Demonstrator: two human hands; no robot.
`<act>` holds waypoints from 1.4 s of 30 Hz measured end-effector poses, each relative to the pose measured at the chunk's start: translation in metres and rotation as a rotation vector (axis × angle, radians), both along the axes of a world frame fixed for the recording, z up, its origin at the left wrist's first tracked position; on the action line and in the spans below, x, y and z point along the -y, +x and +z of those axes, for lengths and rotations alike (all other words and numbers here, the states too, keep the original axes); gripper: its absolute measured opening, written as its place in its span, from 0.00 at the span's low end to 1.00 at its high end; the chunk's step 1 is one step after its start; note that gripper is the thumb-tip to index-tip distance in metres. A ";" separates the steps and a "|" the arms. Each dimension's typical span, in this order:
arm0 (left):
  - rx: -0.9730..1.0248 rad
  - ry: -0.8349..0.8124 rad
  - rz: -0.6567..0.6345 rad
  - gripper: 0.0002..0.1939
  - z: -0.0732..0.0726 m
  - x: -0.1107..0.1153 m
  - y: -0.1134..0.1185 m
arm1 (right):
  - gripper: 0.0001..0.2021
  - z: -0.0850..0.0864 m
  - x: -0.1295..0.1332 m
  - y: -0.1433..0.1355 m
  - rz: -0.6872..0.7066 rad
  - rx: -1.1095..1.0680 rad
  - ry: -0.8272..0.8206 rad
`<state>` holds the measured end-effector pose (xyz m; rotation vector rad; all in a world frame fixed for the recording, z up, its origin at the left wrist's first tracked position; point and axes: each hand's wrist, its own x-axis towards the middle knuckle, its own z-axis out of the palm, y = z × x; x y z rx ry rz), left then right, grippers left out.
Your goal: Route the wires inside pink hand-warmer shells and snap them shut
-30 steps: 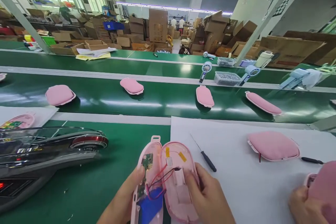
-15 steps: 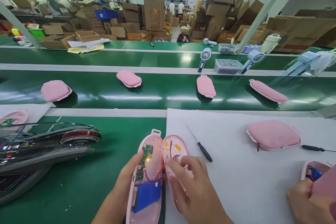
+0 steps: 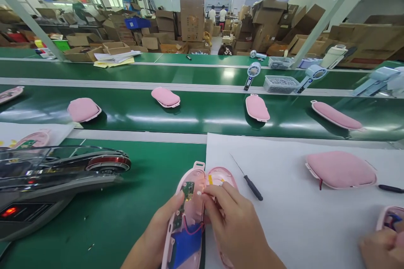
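My left hand (image 3: 158, 225) grips an open pink plastic case half (image 3: 196, 201) from its left side, thumb by the green circuit board (image 3: 188, 189). A blue block (image 3: 188, 243), perhaps a battery, lies in the lower part, with red and dark wires beside it. Between thumb and index finger, my right hand (image 3: 236, 220) pinches a small white wire plug (image 3: 199, 193) close to the board. The second pink half (image 3: 222, 172) lies open to the right, mostly covered by that hand.
A screwdriver (image 3: 248, 180) lies on the white sheet (image 3: 284, 218), near a closed pink case (image 3: 341, 170). Another person's hands (image 3: 380, 248) work at the right edge. A dark glossy machine (image 3: 63, 176) stands at left. Several pink cases sit on the green belt (image 3: 208, 113).
My right hand has moved from inside the right case half toward the circuit board, and the white plug now shows at its fingertips. The whole view has shifted slightly left.
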<state>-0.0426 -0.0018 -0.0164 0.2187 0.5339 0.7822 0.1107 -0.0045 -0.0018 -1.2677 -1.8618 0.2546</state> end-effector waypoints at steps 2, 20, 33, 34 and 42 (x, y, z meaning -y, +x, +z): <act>-0.010 -0.001 0.016 0.21 0.001 0.002 0.000 | 0.10 0.001 -0.001 -0.002 0.018 -0.047 -0.031; -0.080 0.163 0.081 0.29 0.014 -0.001 0.008 | 0.09 0.022 -0.009 0.008 0.158 -0.178 -0.385; -0.072 0.161 0.069 0.31 0.003 0.001 0.005 | 0.07 0.033 -0.026 0.018 0.367 -0.374 -0.879; -0.070 0.165 0.072 0.30 0.002 0.001 0.005 | 0.08 0.034 -0.029 0.019 0.401 -0.373 -0.910; -0.185 0.152 0.128 0.27 -0.007 0.000 -0.001 | 0.06 0.025 -0.041 0.017 0.443 -0.473 -1.129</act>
